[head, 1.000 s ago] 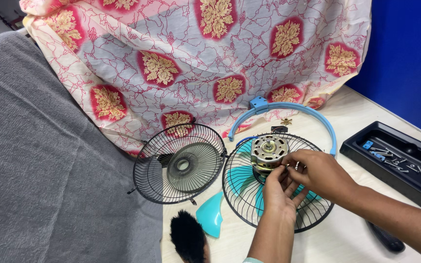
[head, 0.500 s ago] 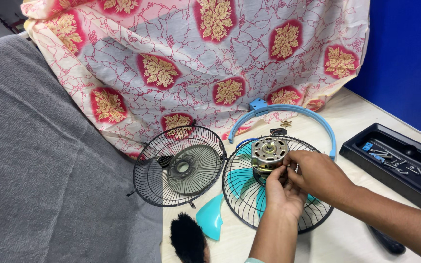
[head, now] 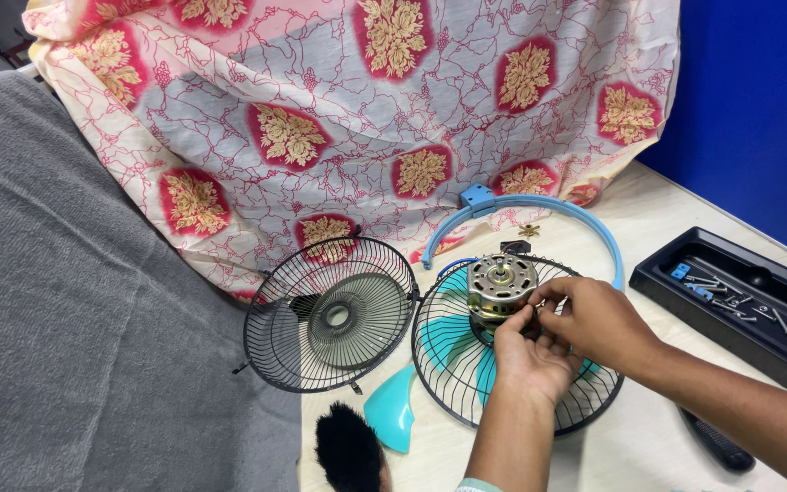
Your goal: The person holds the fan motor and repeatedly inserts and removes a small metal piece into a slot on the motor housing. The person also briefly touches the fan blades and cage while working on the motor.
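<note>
A bare metal fan motor [head: 501,285] sits in the middle of a black wire fan guard [head: 453,378] lying flat on the table, with teal blades [head: 444,342] under the wires. My left hand [head: 526,360] touches the motor's near side with its fingertips. My right hand [head: 598,319] pinches something small beside the motor; what it is cannot be made out. A second black wire guard [head: 330,314] lies just left of the first.
A blue half-ring bracket [head: 585,223] arches behind the motor. A black tray [head: 776,351] with several screws stands at the right. A teal blade piece [head: 392,410], a black brush [head: 348,451], a dark handle [head: 717,442], patterned cloth [head: 366,109] and grey fabric [head: 66,319] surround the spot.
Both hands have stayed at the motor, with only small shifts of the fingers. Nothing else has moved.
</note>
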